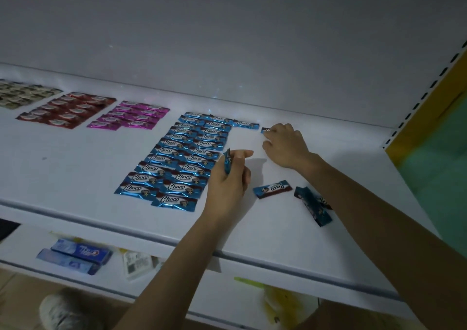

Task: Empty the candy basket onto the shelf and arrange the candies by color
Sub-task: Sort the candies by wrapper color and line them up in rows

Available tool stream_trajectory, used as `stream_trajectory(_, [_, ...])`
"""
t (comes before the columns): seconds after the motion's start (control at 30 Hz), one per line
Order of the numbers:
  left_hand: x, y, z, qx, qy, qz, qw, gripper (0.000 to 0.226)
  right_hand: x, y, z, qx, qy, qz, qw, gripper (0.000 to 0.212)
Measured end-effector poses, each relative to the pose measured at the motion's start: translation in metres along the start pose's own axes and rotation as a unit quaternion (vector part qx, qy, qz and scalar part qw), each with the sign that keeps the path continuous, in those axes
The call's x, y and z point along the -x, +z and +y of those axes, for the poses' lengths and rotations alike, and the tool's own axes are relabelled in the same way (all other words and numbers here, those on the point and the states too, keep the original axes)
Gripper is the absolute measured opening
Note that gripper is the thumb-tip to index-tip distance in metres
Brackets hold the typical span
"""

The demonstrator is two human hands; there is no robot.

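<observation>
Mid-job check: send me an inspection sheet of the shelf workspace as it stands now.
Surface: white shelf, candies laid flat in colour groups.
Job's things: silver group, red group, pink group, blue group; loose blue candies at the front right; basket not seen.
Clutter: nothing seen.
Hands: left hand holds a blue candy; right hand pinches a second blue candy by the back row.
Cables: nothing seen.
Surroundings: boxes on the lower shelf; slotted upright at right.

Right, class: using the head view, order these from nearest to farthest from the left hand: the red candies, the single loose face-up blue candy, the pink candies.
1. Loose blue candy, just right of the left hand.
2. Pink candies, back and to the left.
3. Red candies, farther left still.
</observation>
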State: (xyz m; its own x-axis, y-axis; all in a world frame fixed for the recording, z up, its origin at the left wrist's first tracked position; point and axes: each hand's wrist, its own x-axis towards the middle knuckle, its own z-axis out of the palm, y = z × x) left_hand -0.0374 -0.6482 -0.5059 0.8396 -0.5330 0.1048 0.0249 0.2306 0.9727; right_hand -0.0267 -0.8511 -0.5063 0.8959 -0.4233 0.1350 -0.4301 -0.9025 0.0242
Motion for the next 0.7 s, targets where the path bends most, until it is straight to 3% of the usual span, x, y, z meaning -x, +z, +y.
stream_trajectory(0.27, [0.0,0.0,-0.001,-0.017,0.002,-0.001,1.0,0.024,-0.016,0.007,0.0,0.011,0.0,0.02,1.0,0.044])
stream_trajectory(0.37, [0.0,-0.001,-0.002,-0.015,0.007,-0.008,1.0,0.024,-0.014,0.004,0.001,-0.031,-0.003,0.024,0.999,0.042])
stream_trajectory(0.43, [0.0,-0.002,-0.003,-0.017,0.008,-0.015,1.0,0.019,-0.004,-0.002,0.001,-0.099,0.013,0.083,0.992,0.038])
stream_trajectory(0.5, [0.001,-0.002,-0.003,-0.026,0.003,-0.023,0.999,0.016,0.016,-0.017,-0.003,-0.241,0.036,0.131,0.961,0.027])
stream_trajectory(0.53, [0.002,-0.002,-0.003,-0.035,0.004,-0.027,0.999,0.019,0.032,-0.028,-0.009,-0.347,0.044,0.123,0.929,0.023])
stream_trajectory(0.6, [0.003,0.0,-0.006,-0.071,0.024,-0.032,0.997,0.029,0.066,-0.052,-0.025,-0.515,0.035,0.062,0.854,0.034])
stream_trajectory(0.63, [0.004,0.001,-0.006,-0.099,0.039,-0.036,0.994,0.032,0.083,-0.06,-0.034,-0.537,0.015,0.033,0.843,0.04])
stream_trajectory(0.7, [0.006,0.003,-0.008,-0.133,0.061,-0.057,0.988,0.038,0.106,-0.067,-0.048,-0.522,-0.022,0.001,0.853,0.036])
